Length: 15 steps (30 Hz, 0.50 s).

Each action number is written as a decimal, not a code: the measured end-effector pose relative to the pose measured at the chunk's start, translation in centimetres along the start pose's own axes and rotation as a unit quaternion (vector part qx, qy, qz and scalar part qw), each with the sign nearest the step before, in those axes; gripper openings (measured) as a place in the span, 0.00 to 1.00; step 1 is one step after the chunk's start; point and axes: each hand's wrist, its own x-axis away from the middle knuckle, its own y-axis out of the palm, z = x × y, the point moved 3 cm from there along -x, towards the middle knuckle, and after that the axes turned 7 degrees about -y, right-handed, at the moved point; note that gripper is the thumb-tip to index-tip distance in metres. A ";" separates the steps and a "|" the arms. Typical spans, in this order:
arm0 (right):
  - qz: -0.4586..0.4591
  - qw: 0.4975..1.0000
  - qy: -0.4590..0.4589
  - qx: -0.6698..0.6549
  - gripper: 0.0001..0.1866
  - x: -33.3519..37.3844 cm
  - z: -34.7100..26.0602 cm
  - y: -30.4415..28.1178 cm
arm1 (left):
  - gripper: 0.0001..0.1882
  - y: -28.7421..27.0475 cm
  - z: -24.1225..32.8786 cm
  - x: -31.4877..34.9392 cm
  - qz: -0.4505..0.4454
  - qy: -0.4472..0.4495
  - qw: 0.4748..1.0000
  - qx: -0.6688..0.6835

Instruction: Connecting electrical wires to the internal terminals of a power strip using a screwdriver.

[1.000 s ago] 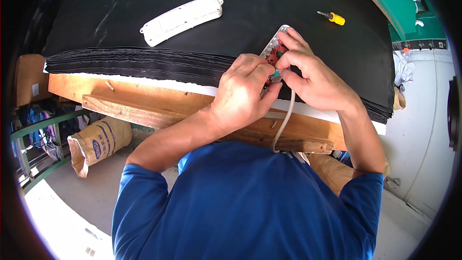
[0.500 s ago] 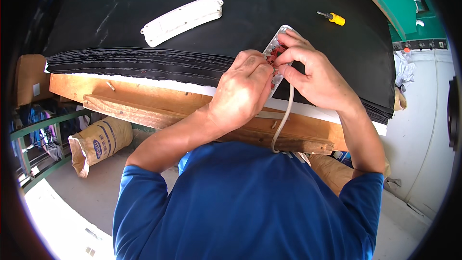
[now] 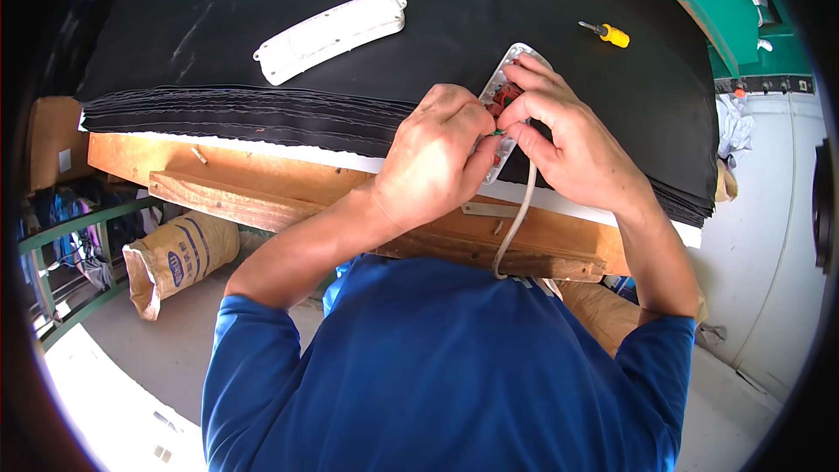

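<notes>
An opened white power strip (image 3: 517,50) lies slantwise on the black sheets, red parts showing inside it. My left hand (image 3: 440,153) is at its left side, fingers closed and thumb pinching at a small green wire (image 3: 500,132). From the right, my right hand (image 3: 564,127) meets it there, thumb and forefinger pinched at the same wire, other fingers resting over the strip's far end. The fingers hide much of the strip's inside. A white cable (image 3: 524,210) runs from the strip's near end down toward my body.
A white strip cover (image 3: 332,38) lies at the far left on the stacked black sheets (image 3: 236,114). To the far right is a yellow-handled screwdriver (image 3: 613,35). A wooden ledge (image 3: 236,201) edges the table before me; a paper sack (image 3: 188,253) lies below left.
My left hand has turned slightly and its fingertips have shifted toward the near end of the strip. A bit of green wire now shows between both hands' fingertips.
</notes>
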 end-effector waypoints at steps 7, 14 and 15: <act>-0.012 1.000 0.003 -0.012 0.02 -0.1 -0.1 -0.3 | 0.08 -0.5 -0.7 -0.6 -0.018 -0.010 0.999 0.031; 0.008 1.000 -0.003 -0.024 0.02 0.2 0.4 -0.1 | 0.07 0.5 -0.9 -0.6 0.035 -0.003 0.999 -0.008; 0.008 1.000 -0.003 -0.024 0.02 0.2 0.3 0.0 | 0.07 0.6 -0.9 -0.6 0.050 0.011 0.998 -0.022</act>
